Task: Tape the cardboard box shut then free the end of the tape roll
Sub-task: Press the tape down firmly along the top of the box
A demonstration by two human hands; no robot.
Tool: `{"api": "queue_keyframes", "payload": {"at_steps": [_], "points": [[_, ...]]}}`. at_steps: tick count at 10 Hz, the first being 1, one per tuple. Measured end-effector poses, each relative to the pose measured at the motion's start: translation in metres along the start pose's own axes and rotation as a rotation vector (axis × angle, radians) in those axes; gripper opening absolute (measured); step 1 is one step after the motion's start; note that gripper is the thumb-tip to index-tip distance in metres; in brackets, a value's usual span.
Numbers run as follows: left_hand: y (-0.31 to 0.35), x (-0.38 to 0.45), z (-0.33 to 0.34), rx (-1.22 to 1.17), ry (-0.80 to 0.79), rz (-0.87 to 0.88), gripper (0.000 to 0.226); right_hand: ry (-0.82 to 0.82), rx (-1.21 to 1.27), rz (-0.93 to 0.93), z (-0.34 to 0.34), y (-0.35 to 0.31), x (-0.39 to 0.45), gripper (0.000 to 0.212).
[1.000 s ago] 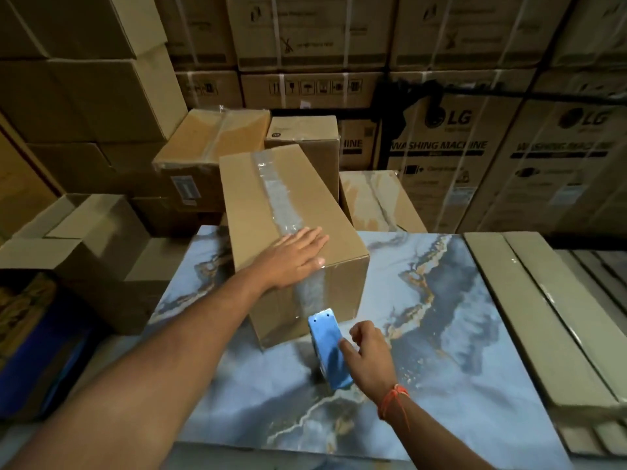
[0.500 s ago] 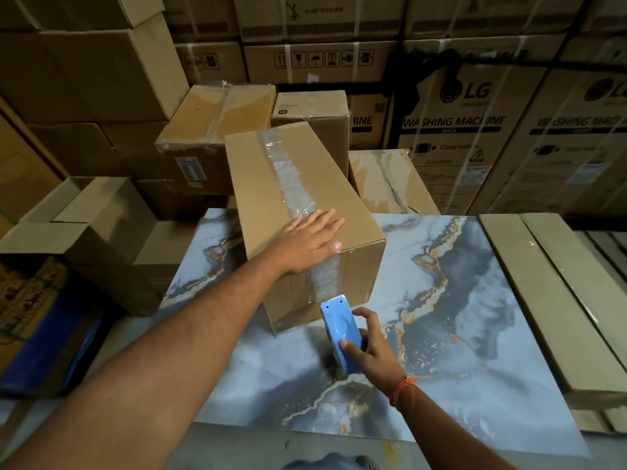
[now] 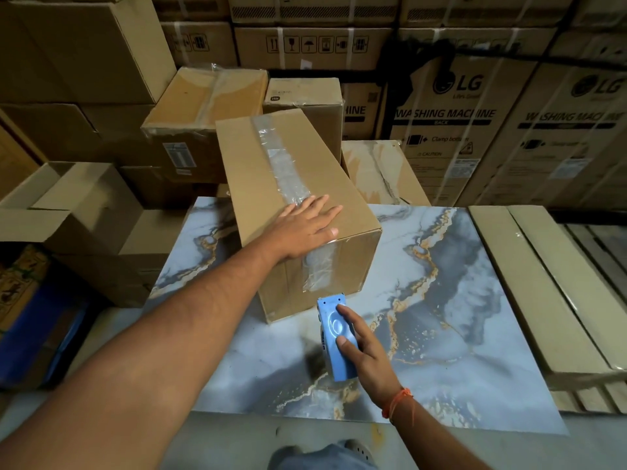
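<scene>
Gripping the blue tape dispenser (image 3: 336, 337) low at the near face, his right hand (image 3: 368, 354) should pull taut. Cardboard box (image 3: 291, 205) sits on the marbled surface (image 3: 458, 300); left hand (image 3: 305, 228) lies flat, pinning clear tape (image 3: 283, 167).

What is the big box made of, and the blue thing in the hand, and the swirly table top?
Box: brown cardboard, matte, with shiny clear tape along its top. Blue dispenser: probably plastic, smooth with a slight sheen. Table top: marble-patterned slab, glossy; real stone or printed tile, I cannot tell.
</scene>
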State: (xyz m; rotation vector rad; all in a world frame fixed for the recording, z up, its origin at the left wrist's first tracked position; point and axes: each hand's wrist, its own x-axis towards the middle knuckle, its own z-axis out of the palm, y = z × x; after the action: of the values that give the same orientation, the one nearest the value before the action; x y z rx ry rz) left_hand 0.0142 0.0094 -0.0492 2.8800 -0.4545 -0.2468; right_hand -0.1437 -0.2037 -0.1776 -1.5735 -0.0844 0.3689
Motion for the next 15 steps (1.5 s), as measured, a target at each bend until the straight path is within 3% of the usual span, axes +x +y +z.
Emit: {"api": "queue_keyframes", "payload": {"at_steps": [5,7,10,12,13,14,15], "points": [[0.001,-0.001,0.001,0.008,0.013,-0.007,0.061,0.040,0.014,0.095,0.002,-0.021,0.015,0.043],[0.003,-0.003,0.000,0.008,0.021,-0.011,0.061,0.128,0.034,0.236,0.015,-0.043,0.039,0.040],[0.003,-0.003,0.001,0.013,0.021,-0.008,0.061,0.127,0.065,0.419,0.013,-0.075,0.048,0.045],[0.003,-0.002,0.000,0.013,0.012,-0.012,0.061,0.146,0.174,0.745,0.008,-0.070,0.056,0.018],[0.002,0.000,0.000,0.032,0.015,-0.011,0.061,0.174,-0.094,0.511,0.005,-0.042,0.044,0.038],[0.001,0.001,0.001,0.025,0.020,-0.004,0.061,0.142,-0.088,0.425,0.001,-0.035,0.034,0.042],[0.000,0.002,0.003,0.030,0.029,-0.005,0.062,0.125,-0.347,0.283,-0.003,-0.031,0.029,0.042]]}}
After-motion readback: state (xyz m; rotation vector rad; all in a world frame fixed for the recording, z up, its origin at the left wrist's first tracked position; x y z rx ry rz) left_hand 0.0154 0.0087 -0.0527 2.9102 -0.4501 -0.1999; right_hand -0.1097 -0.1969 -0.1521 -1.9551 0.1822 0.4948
